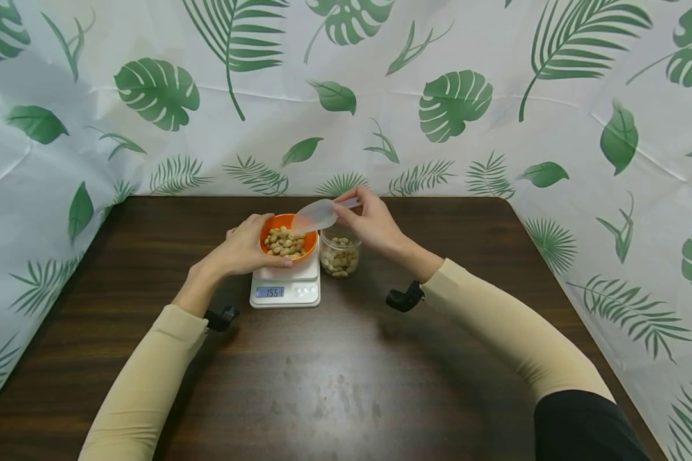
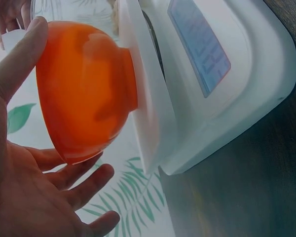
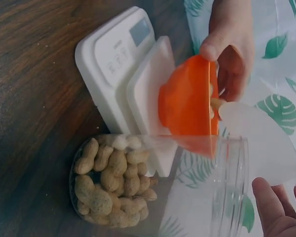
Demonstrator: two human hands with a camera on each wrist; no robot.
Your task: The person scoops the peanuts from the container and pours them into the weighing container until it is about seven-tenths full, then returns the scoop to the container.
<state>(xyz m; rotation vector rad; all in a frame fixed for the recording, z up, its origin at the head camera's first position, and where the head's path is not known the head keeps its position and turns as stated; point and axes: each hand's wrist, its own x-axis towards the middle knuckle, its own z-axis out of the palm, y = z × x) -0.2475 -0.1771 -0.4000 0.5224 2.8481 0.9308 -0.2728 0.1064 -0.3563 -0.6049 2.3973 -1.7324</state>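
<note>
An orange bowl [image 2: 84,94] stands on the platform of a white kitchen scale [image 1: 288,294], with unshelled peanuts [image 1: 282,242] inside. My left hand [image 1: 239,248] holds the bowl at its rim, thumb on the near side and fingers on the far side. Between the thumb and fingers of my right hand [image 1: 376,223] is the handle of a translucent white scoop [image 1: 316,216]. The scoop's bowl end tilts down over the right part of the orange rim. Just under the right hand stands a clear jar [image 3: 232,187], partly filled with peanuts [image 3: 118,182].
A dark wooden table [image 1: 323,384] carries everything. Behind it hangs a white cloth [image 1: 380,96] printed with green leaves. The scale's display [image 1: 270,292] is lit and faces me. The jar stands close by the scale's right side.
</note>
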